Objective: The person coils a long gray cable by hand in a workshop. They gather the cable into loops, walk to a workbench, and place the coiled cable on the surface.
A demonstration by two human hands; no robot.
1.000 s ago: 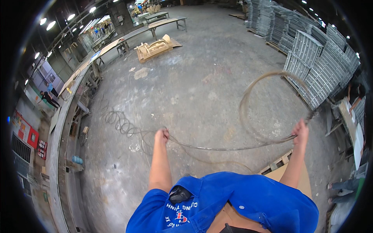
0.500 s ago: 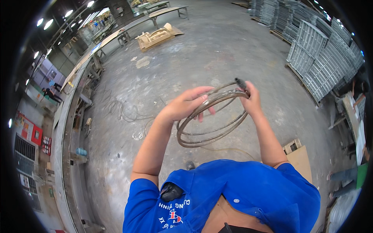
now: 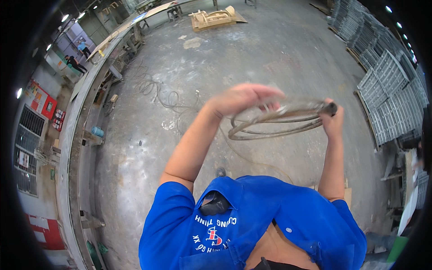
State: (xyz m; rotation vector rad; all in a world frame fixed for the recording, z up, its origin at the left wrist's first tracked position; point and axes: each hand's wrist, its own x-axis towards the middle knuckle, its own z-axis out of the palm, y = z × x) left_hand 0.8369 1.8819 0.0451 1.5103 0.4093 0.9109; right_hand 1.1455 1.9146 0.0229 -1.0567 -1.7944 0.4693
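A grey hose is wound into a coil (image 3: 279, 121) of several loops, held up in front of me at chest height. My left hand (image 3: 245, 99) grips the coil's near-left side, blurred by motion. My right hand (image 3: 332, 120) is closed on the coil's right side, where the dark hose end (image 3: 330, 108) sticks out. A loose length of the hose (image 3: 252, 159) trails from the coil down to the concrete floor. Both forearms are bare and I wear a blue shirt.
Stacks of grey metal mesh panels (image 3: 387, 90) line the right side. A long workbench (image 3: 85, 99) runs along the left with cables (image 3: 157, 92) on the floor beside it. A wooden pallet (image 3: 213, 18) lies at the far end. Two people (image 3: 74, 60) stand far left.
The hose went from one wide loop stretched between my spread hands on the floor to a tight coil. My hands have come together and risen, and the coil now sits flatter and higher.
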